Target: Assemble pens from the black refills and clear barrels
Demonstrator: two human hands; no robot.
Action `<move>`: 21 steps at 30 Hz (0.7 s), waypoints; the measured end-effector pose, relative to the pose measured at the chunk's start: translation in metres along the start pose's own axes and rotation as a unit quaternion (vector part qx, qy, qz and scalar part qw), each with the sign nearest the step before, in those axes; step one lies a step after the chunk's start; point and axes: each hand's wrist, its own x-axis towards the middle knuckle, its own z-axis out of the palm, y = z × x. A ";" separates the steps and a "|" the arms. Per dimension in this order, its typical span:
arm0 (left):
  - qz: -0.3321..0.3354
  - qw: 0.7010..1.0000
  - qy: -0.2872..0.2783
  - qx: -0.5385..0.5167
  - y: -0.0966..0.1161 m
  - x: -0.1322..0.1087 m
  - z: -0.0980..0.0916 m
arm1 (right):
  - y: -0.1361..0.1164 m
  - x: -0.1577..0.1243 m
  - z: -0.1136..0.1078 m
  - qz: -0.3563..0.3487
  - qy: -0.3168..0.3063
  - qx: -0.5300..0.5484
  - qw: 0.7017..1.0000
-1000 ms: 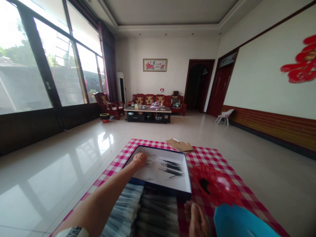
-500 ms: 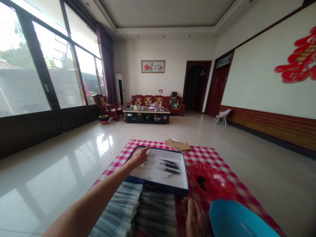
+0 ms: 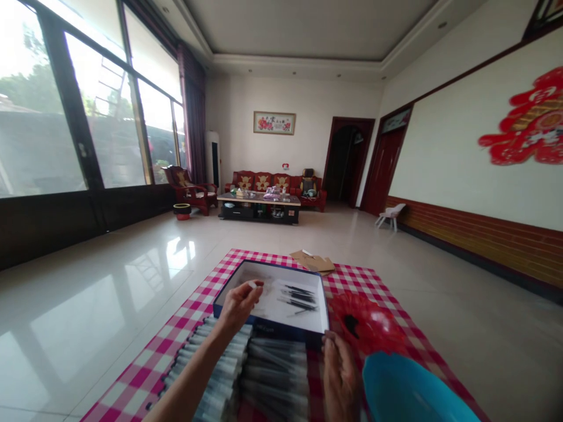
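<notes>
My left hand (image 3: 240,303) hovers over the near left part of a shallow blue-walled box (image 3: 222,295), its fingers pinched on a small pale piece I cannot name. Several dark thin pens (image 3: 298,296) lie on the white floor of the box. My right hand (image 3: 341,375) rests near the box's front right corner, fingers held together and slightly curled, on rows of clear-wrapped pens (image 3: 255,375) spread over the red checked cloth (image 3: 145,375).
A red flower-shaped plastic dish (image 3: 373,328) sits right of the box, and a blue bowl (image 3: 409,392) lies at the bottom right. Folded cardboard (image 3: 314,261) lies beyond the box. A glossy tiled floor surrounds the cloth; a sofa and coffee table (image 3: 259,205) stand far back.
My left hand has pulled back from the far left of the box toward me and now pinches a small piece. My right hand has come further into view.
</notes>
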 end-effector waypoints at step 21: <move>-0.123 0.967 -0.002 -0.225 -0.008 0.010 -0.010 | 0.004 0.112 0.098 -0.229 -0.372 -0.341 0.833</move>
